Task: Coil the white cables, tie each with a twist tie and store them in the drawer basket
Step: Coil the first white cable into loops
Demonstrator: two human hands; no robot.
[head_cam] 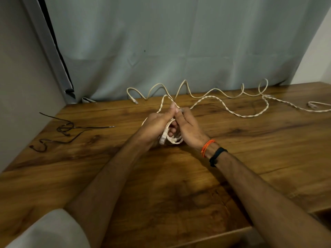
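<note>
Over the middle of the brown wooden table [232, 167], both hands meet on a small coil of white twisted cable [174, 138]. Left hand [155, 126] grips the coil, fingers curled round the loops, clear plastic plug end [162, 139] hanging below it. Right hand [186, 127] curls round the coil's other side, fingertips pinching the strand near the top. Uncoiled length of that cable [225, 106] trails away right across the table. Second white cable [189, 92], smooth, lies in wavy loops along the back edge by the grey curtain [179, 42], untouched. Dark thin twist ties [68, 129] lie loose well apart at left. Drawer basket not in view.

Judged step: winding the first cable, early in the task. To do it well: keep left grip firm on the stacked loops, let right hand feed slack in even-sized turns, follow the cable's own twist so it doesn't kink, leave the far plug free. Coil may spring open if left grip loosens when reaching for a tie.
</note>
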